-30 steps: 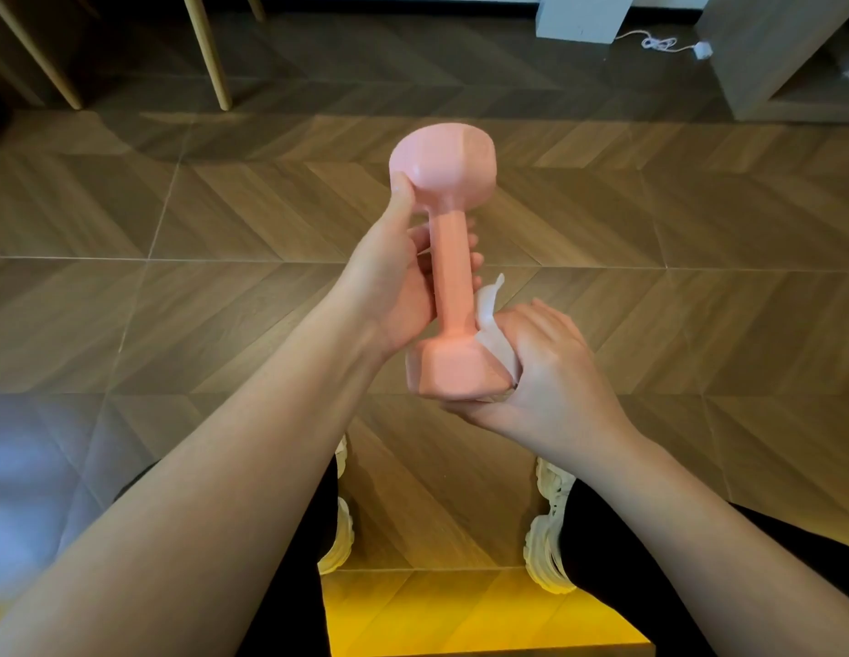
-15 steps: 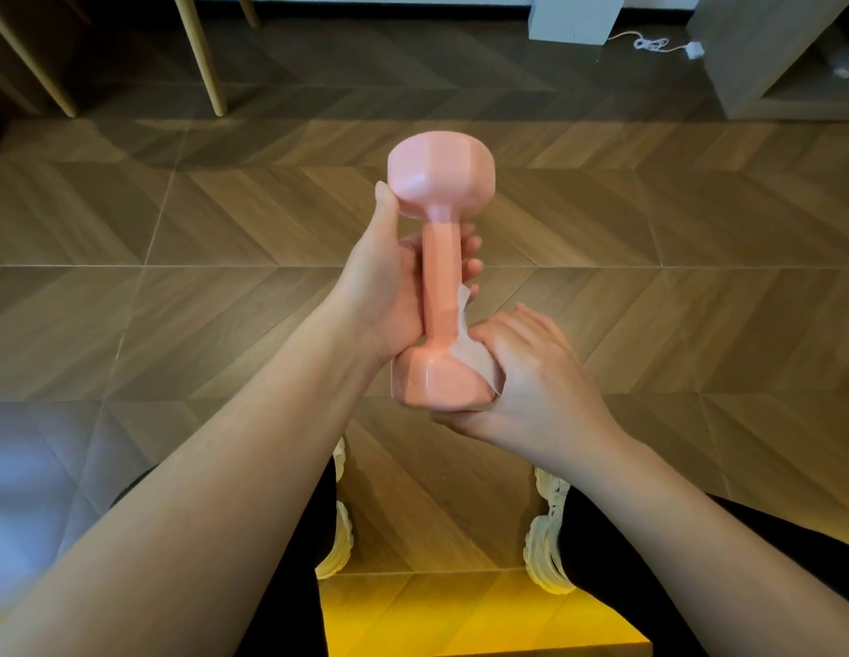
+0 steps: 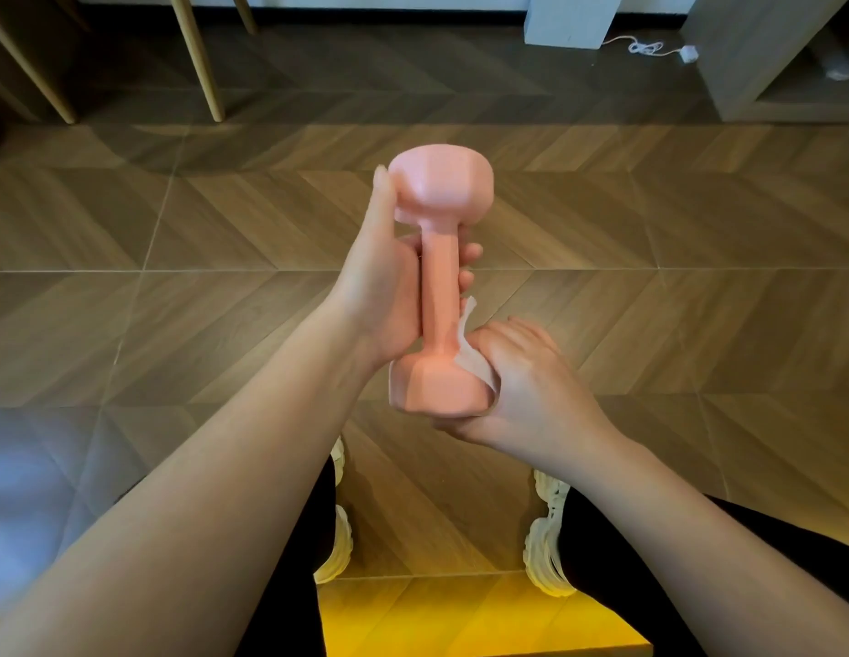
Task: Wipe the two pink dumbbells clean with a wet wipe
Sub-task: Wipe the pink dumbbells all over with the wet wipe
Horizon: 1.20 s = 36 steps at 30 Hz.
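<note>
We saw the pink dumbbell (image 3: 436, 296) held up in the air in front of the person, above the wood-patterned floor (image 3: 674, 239) and midway between the two forearms. Its long axis ran nearly upright in the head view, one head pointing up and away from the camera and the other down toward the person's knees, with a slight lean. Its surface showed as plain matte pink. The left hand (image 3: 382, 296) gripped the handle, fingers curled round it so that their tips came out on the right side, while the thumb lay stretched upward against the side of the upper head. The right hand (image 3: 531, 381) was wrapped about the right side of the lower head, fingers curled close, pressing the wet wipe (image 3: 479, 372) against it; a loose corner of the wipe stood up beside the handle. Below the hands we noted pale shoes (image 3: 548, 552) on the floor, and at the far edge slanted wooden legs (image 3: 199, 59) and a white cable (image 3: 648, 47).
</note>
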Tool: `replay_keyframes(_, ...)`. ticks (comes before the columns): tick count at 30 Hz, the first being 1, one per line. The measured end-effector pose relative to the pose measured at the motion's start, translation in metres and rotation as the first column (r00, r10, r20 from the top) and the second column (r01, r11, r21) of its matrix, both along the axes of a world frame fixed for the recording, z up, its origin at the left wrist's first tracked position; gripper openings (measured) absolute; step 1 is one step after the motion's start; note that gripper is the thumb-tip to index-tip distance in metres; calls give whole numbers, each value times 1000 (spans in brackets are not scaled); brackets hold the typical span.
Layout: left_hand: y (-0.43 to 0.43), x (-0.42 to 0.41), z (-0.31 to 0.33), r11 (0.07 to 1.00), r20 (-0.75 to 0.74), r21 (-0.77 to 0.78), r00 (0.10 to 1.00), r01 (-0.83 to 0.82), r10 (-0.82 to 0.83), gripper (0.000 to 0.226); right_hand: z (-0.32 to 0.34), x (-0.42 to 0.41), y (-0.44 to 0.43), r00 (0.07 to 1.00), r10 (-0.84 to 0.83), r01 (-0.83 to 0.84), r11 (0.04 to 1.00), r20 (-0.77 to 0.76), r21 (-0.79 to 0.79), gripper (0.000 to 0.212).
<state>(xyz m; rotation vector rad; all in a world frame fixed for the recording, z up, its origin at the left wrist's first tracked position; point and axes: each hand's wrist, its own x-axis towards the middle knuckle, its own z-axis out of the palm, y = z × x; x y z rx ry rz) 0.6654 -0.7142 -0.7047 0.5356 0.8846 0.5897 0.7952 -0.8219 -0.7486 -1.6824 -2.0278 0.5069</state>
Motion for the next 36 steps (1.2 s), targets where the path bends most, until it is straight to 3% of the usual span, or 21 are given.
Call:
replay_keyframes(4, -2, 2, -7, 993, -184, 118, 982, -27, 48, 69, 6, 7, 1, 984, -11, -31, 973, -180, -230, 40)
replay_keyframes(9, -1, -1, -13, 984, -337, 160, 933, -78, 128, 59, 20, 19, -1, 913, 9, -185, 901, -409, -392, 20)
replay_keyframes(12, -3, -3, -16, 988, -349, 143, 932, -49, 97, 59, 18, 25, 2, 926, -98, -86, 885, -364, -457, 17)
replay_keyframes(15, -6, 0, -17, 989, -357, 149, 933, 0, 54, 62, 11, 27, 4, 788, -347, 70, 871, -509, -485, 42)
replay_keyframes(17, -8, 3, -19, 986, -336, 166, 941, 19, 38, 62, 7, 27, 5, 704, -501, 229, 832, -504, -506, 38)
replay_keyframes(19, -9, 6, -20, 984, -309, 172, 951, 36, 20, 63, 5, 24, 7, 678, -545, 287, 814, -493, -504, 32)
replay_keyframes(24, -13, 12, -23, 982, -289, 187, 957, 35, 20, 62, 11, 19, 7, 672, -445, 75, 836, -592, -544, 15)
replay_keyframes(27, -10, 9, -22, 984, -279, 180, 960, 14, 37, 62, 15, 34, 8, 465, -480, -262, 728, -744, -634, 33)
replay_keyframes(29, -8, 6, -22, 987, -271, 158, 962, 41, 4, 65, 18, 38, 10, 366, -522, -330, 701, -770, -632, 35)
replay_keyframes(33, -13, 9, -20, 987, -231, 98, 968, 127, -102, 71, 9, 23, 9, 466, -544, -128, 738, -697, -662, 15)
replay_keyframes(36, -17, 13, -19, 984, -219, 81, 966, 161, -140, 70, 4, 10, 7, 543, -539, -92, 724, -644, -684, 67)
